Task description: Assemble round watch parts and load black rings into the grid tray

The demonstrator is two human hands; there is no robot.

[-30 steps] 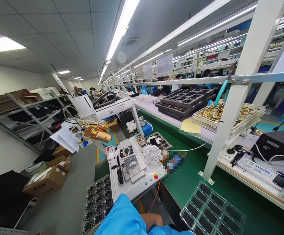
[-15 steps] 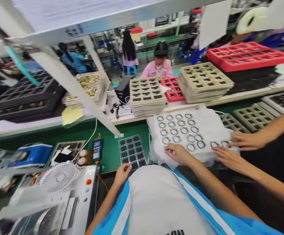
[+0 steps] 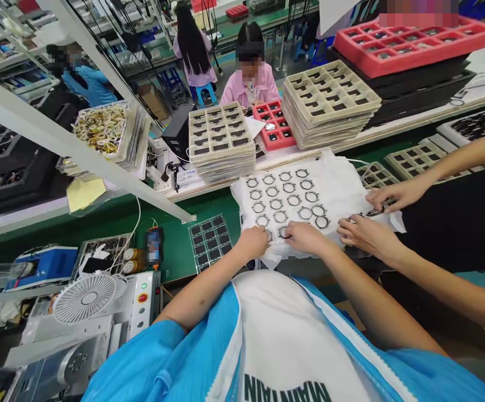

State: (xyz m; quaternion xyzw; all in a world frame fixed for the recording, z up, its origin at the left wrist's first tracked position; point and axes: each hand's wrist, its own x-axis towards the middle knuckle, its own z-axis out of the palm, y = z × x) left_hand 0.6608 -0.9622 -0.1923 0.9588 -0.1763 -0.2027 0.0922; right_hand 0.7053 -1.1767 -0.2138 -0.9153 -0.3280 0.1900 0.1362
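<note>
Rows of thin dark ring-shaped watch frames (image 3: pixel 294 200) lie on a white cloth-like sheet (image 3: pixel 342 184) in front of me. At the sheet's near left edge, my left hand (image 3: pixel 254 242) has its fingers closed at one watch frame (image 3: pixel 269 235), which it partly covers. Just right of it, my right hand (image 3: pixel 307 237) pinches another watch frame (image 3: pixel 283 231) at its rim. Both frames are at the level of the sheet. To the left, a clear-edged tray with dark square compartments (image 3: pixel 211 241) lies on the green bench.
A co-worker's two hands (image 3: pixel 370 234) work over the sheet's right end, close to my right hand. Stacked beige trays (image 3: pixel 221 134) and a red tray (image 3: pixel 273 124) stand on the shelf behind. A slanted white post (image 3: pixel 142 192) and a white fan (image 3: pixel 86 298) are to the left.
My left hand has moved right from beside the dark tray onto the sheet. My right hand is now pinching a watch frame near the sheet's edge. The view has shifted.
</note>
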